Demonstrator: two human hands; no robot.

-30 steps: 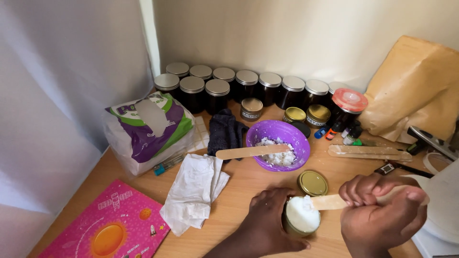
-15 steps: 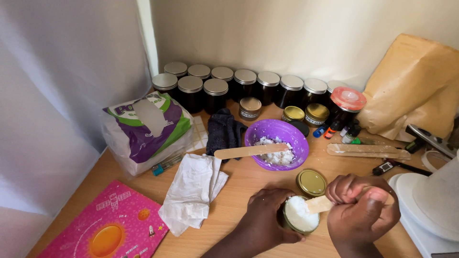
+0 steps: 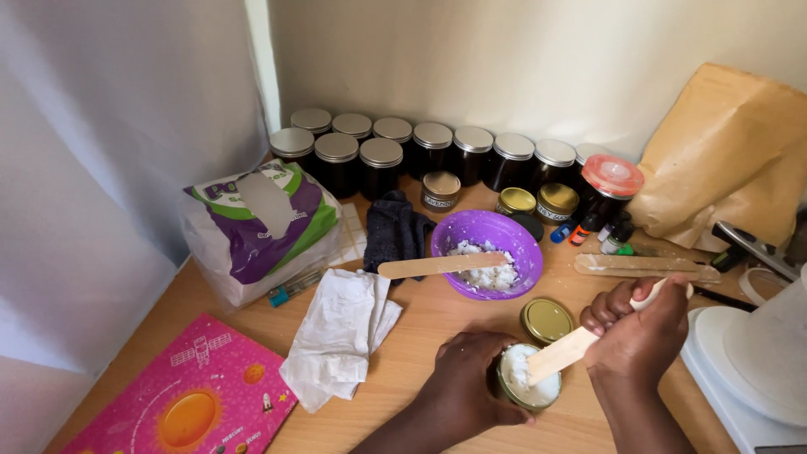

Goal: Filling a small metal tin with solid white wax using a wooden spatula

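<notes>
1. The right hand (image 3: 640,329) has its fingers wrapped around a wooden stick (image 3: 561,354), whose flat end presses into white cream in a small tin (image 3: 528,388) near the front of the surface (image 3: 420,324).
2. The left hand (image 3: 471,387) has its fingers curled around the tin's left side, steadying it.
3. The tin looks nearly full, heaped to the rim (its gold lid (image 3: 546,319) lies just beyond, off).
4. The purple bowl (image 3: 486,252), farther back, holds some white cream, a second stick (image 3: 441,266) resting across it.
5. A row of dark lidded jars (image 3: 437,150) lines the far wall; whether they are filled cannot be told.
6. A white appliance (image 3: 756,370) at right is cut off by the frame.
</notes>
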